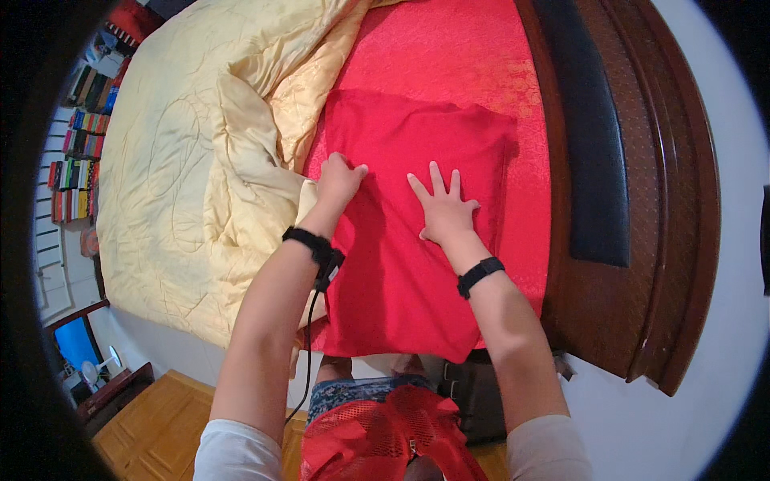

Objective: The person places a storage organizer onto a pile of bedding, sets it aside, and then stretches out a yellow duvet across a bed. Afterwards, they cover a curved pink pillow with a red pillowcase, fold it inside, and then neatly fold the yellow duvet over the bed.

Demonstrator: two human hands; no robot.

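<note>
Beneath the right hand [449,210], seeing a wrinkled red cloth [401,272] lying; spreading those fingers wide over it, gripping nothing. Beneath the left hand [340,179], curling fingers inward, not being able to tell whether pinching fabric. Probably handling soft, light, creasing easily; best gripping at corners. Far left of all fingers, seeing books [76,174] standing in rows, apparently shelved.
</note>
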